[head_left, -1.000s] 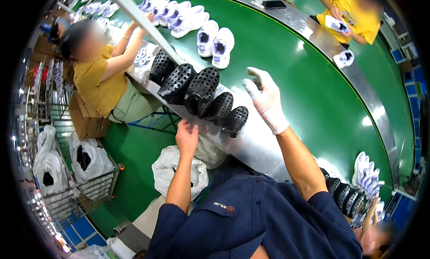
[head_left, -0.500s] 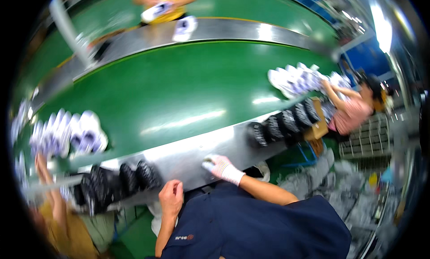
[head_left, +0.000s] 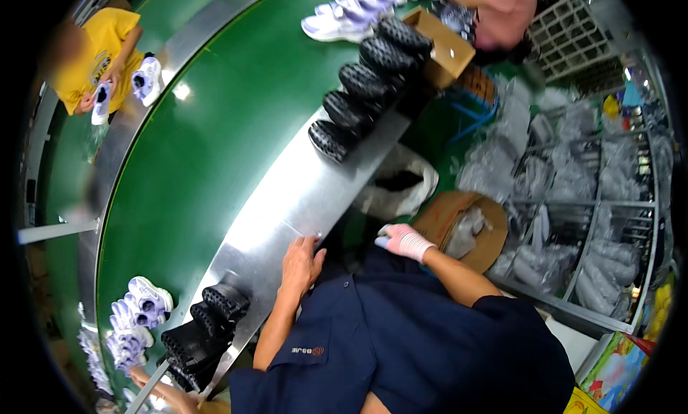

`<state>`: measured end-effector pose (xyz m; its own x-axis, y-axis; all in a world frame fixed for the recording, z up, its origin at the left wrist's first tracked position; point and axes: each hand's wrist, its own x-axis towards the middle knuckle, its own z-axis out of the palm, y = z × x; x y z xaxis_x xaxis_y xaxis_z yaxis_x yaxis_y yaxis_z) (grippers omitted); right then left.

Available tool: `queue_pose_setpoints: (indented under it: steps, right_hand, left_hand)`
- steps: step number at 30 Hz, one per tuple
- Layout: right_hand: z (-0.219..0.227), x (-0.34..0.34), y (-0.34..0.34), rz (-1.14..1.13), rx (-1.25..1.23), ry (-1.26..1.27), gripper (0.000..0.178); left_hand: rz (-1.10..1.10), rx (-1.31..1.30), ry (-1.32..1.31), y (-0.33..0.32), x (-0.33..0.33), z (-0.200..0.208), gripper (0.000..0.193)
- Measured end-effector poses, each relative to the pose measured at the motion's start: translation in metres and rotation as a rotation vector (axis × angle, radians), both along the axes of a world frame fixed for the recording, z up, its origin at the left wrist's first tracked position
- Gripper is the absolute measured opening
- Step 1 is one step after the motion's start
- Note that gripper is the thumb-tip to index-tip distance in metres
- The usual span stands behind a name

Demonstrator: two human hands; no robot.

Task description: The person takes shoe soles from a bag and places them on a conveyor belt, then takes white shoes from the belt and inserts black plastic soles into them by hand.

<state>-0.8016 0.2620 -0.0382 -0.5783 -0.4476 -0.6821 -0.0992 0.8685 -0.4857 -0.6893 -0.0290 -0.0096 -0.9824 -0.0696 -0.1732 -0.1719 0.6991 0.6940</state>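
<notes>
My left hand (head_left: 301,266), bare, is at the near edge of the metal ledge (head_left: 266,231); its fingers are slightly bent, the thumb stands apart, and nothing shows in it. In a pale striped glove with grey fingertips, my right hand (head_left: 405,243) hovers in front of my body, off the ledge, loosely curled and without a visible object. Ahead of my hands, several black shoes (head_left: 364,81) with patterned surfaces stand in a row on the ledge. Another group of black shoes (head_left: 197,331) sits at its lower left end.
Beyond the ledge, a green surface (head_left: 208,142) carries white and purple sneakers (head_left: 337,20). An open carton (head_left: 494,235) and a white sack (head_left: 412,188) are below on the right, near a rack (head_left: 595,206) of plastic-wrapped items. Several co-workers handle sneakers, one in yellow (head_left: 100,59).
My view has swung to the right, bringing the carton and rack closer. My right hand has come off the ledge toward my body; my left hand has moved onto the ledge's edge.
</notes>
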Motion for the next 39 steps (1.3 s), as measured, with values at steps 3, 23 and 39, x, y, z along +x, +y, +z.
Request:
queue_pose_setpoints:
  steps: [3, 23, 39]
  right_hand:
    - [-0.031, 0.015, 0.062, -0.155, 0.080, 0.020, 0.043]
    - [-0.239, -0.009, 0.114, -0.578, -0.188, -0.161, 0.038]
    - [-0.374, 0.002, 0.031, -0.275, -0.107, -0.141, 0.039]
  left_hand:
    - [-0.026, -0.063, -0.013, 0.034, -0.010, -0.001, 0.045]
    - [-0.030, -0.203, -0.012, 0.171, -0.035, -0.068, 0.029]
    - [1.194, 0.562, -0.882, 0.014, -0.018, -0.567, 0.068]
